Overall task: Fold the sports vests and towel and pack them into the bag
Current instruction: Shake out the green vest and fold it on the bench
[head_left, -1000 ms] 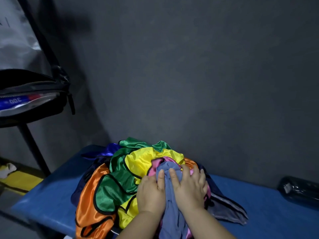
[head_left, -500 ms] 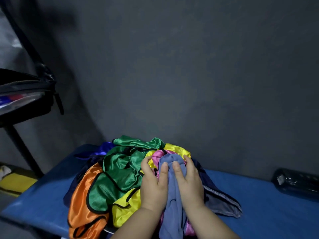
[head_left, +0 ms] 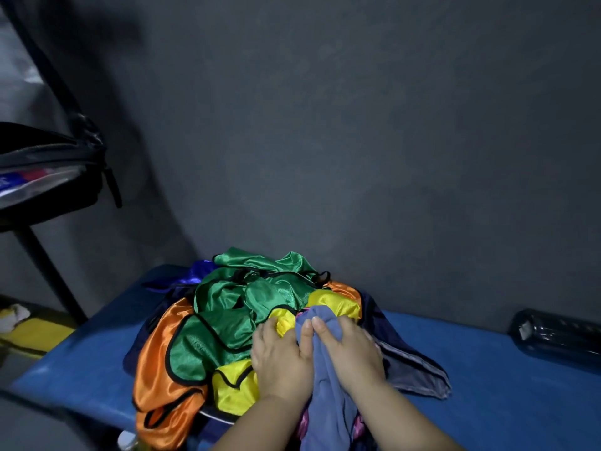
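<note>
Since a second ago the green cloth has slid over the yellow on top of the heap of vests [head_left: 227, 336], and both hands have pulled back toward six o'clock. The left hand [head_left: 279, 362] and right hand [head_left: 353, 353] each have a tight grip on the grey-blue towel [head_left: 328, 405], thumbs on top. The towel trails from the heap's five o'clock side toward the person. This looks like the sorting step: freeing the towel. Next it needs lifting clear and spreading on the bench [head_left: 487, 395] to fold. The bag [head_left: 48, 164] waits at ten o'clock and a bottle [head_left: 559, 336] lies at three.
</note>
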Motion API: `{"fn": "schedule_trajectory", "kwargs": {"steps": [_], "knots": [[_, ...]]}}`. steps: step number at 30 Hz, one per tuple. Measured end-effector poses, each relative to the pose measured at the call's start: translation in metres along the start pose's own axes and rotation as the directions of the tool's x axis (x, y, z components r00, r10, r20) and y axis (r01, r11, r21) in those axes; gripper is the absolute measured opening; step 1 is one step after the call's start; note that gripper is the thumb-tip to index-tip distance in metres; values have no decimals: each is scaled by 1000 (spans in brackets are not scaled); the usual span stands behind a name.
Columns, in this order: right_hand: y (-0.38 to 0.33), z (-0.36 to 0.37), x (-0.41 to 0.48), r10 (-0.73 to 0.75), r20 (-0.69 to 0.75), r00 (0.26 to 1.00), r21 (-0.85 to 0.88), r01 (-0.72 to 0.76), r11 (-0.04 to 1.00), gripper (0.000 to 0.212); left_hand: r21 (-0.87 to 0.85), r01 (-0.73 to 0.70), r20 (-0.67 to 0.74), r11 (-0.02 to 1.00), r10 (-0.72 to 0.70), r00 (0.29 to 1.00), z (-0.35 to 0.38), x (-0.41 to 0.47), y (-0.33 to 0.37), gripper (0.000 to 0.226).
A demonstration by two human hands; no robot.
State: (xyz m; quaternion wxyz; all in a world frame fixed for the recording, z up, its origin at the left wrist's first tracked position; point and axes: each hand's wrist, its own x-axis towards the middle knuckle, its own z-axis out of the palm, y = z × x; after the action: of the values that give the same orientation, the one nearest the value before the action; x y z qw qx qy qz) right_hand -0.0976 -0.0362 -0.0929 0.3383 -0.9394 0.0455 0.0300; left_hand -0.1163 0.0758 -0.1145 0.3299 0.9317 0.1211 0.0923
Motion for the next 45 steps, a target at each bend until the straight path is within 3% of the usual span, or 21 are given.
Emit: {"fn": "schedule_trajectory", "kwargs": {"steps": [2, 4, 6, 9, 12, 15, 18, 20, 25, 28, 30, 32, 35, 42, 45], "knots": [[3, -2, -7, -23, -7, 1000, 104, 24, 994, 60, -225, 22, 34, 974, -15, 999, 0, -7, 4, 84], [6, -6, -15, -53, -67, 996, 157, 63, 986, 56, -372, 3, 18, 928, 4, 1000, -5, -17, 12, 69], [8, -9, -21, -83, -144, 986, 166, 107, 980, 54, -416, -40, -43, 909, 24, 999, -6, -23, 16, 58], [11, -12, -28, -113, -203, 973, 140, 143, 980, 45, -481, -38, -89, 876, -6, 996, -5, -28, 18, 62], [15, -12, -30, -127, -175, 976, 52, 138, 989, 67, -385, -24, -54, 923, 3, 999, -5, -34, 15, 74], [17, -10, -34, -126, -136, 983, -66, 118, 991, 76, -92, -72, -89, 993, 63, 994, -7, -41, 8, 100], [20, -8, -43, -133, -159, 978, -121, 114, 986, 99, 36, -7, -108, 999, 11, 994, -9, -51, 6, 112], [23, -6, -50, -140, -187, 972, -115, 119, 986, 110, 61, 47, -58, 997, -44, 997, -11, -59, 6, 105], [26, 1, -56, -129, -172, 977, -81, 117, 990, 97, -67, 253, 70, 965, -249, 966, -12, -70, 6, 69], [29, -2, -55, -135, -107, 985, 86, 144, 986, 74, -269, 167, 45, 949, -161, 986, -1, -69, 3, 95], [30, -8, -57, -134, -93, 987, 194, 150, 970, 57, -418, 102, -6, 903, -115, 993, 2, -74, 10, 85], [33, -16, -61, -101, -105, 989, 323, 130, 937, 59, -491, 32, -35, 870, -56, 998, 2, -79, 22, 68], [42, -28, -64, -48, -159, 986, 457, 116, 882, 73, -506, -48, -80, 861, 8, 997, 11, -78, 41, 66], [71, -79, -59, 41, -281, 959, 479, 103, 872, 71, -588, -173, -125, 790, 122, 985, 34, -74, 101, 60], [86, -105, -56, 60, -317, 947, 489, 109, 865, 54, -621, -186, -114, 762, 147, 983, 49, -75, 129, 80]]}}
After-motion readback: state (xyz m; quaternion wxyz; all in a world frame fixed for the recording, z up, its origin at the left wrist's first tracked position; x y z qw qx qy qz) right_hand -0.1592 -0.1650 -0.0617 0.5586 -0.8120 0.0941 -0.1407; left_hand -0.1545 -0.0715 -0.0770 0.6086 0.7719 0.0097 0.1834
